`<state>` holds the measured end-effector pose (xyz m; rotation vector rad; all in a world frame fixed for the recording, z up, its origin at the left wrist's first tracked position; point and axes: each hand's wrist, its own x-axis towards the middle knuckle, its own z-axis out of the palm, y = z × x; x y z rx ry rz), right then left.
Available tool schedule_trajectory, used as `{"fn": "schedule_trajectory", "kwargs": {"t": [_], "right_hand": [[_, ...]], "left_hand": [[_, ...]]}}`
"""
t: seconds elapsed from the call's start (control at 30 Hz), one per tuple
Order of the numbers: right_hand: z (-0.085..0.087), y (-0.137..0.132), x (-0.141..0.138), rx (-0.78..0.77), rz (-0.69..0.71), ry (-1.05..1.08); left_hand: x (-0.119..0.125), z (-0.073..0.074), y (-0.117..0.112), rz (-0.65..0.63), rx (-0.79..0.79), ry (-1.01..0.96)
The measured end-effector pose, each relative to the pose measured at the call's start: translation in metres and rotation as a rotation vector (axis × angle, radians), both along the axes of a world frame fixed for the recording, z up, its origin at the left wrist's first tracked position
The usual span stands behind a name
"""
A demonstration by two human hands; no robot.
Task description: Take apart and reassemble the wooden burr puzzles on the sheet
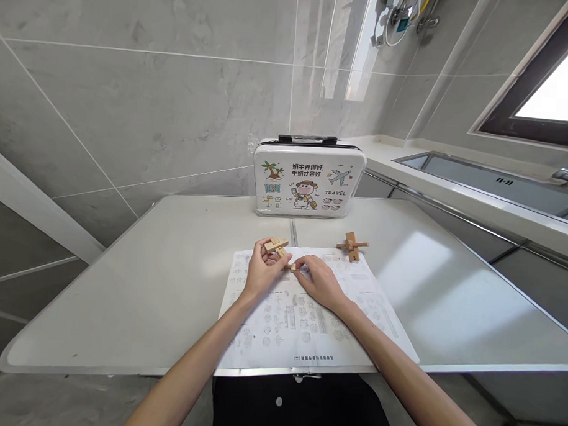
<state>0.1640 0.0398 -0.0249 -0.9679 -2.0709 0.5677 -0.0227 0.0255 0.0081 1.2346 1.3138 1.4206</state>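
Observation:
My left hand is closed around several pale wooden puzzle pieces, which stick out above the thumb and fingers. Close beside it, my right hand pinches a small wooden puzzle piece between thumb and fingertips. Whether that piece touches the ones in my left hand I cannot tell. Both hands are over a large white instruction sheet printed with small diagrams. Past my right hand, at the sheet's far right corner, lies a darker brown wooden puzzle of crossed pieces.
A white cartoon-printed case with a black handle stands at the back of the white folding table, against a grey tiled wall. To the right is a counter with a sink. The table's front edge is near my lap.

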Motion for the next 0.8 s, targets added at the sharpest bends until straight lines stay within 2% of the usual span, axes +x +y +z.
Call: {"fn": "schedule_trajectory", "kwargs": {"t": [0.1, 0.23, 0.33, 0.47, 0.63, 0.8], "right_hand": [[0.001, 0.001, -0.001, -0.151, -0.056, 0.16], [0.005, 0.006, 0.001, -0.433, -0.066, 0.513], [0.008, 0.011, 0.007, -0.641, -0.011, 0.715], [0.008, 0.016, 0.015, -0.895, 0.147, 0.887], [0.004, 0.019, 0.018, -1.005, 0.274, 0.908], [0.011, 0.015, 0.016, -0.979, 0.31, 0.826]], "left_hand": [[0.001, 0.002, -0.001, -0.019, 0.02, 0.016], [0.001, 0.003, -0.001, -0.009, 0.031, 0.031], [0.002, 0.003, -0.001, -0.009, 0.028, 0.027], [0.003, 0.003, -0.002, -0.056, 0.027, 0.03], [0.005, 0.005, -0.007, -0.171, 0.044, 0.043], [0.007, 0.003, -0.01, -0.223, 0.054, 0.088]]}}
